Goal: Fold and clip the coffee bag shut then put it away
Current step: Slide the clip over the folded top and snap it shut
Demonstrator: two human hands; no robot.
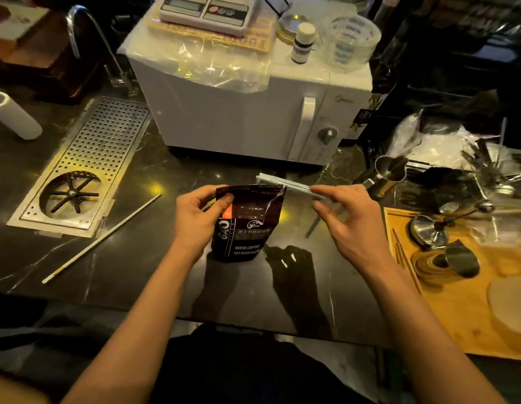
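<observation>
A dark brown coffee bag (247, 225) with white lettering stands upright on the black marble counter (137, 258), its top edge folded over. My left hand (199, 218) grips the bag's upper left corner, thumb across the front. My right hand (345, 217) is just right of the bag, pinching one end of a long pale sealing clip (285, 184) that runs behind the bag's top right corner.
A white microwave (253, 112) stands right behind the bag, with a scale (207, 10) on top. A perforated steel drain tray (81, 167) lies left, and a thin white rod (102, 237). At the right sit a wooden tray (457, 316) with metal tools and a steel pitcher (387, 173).
</observation>
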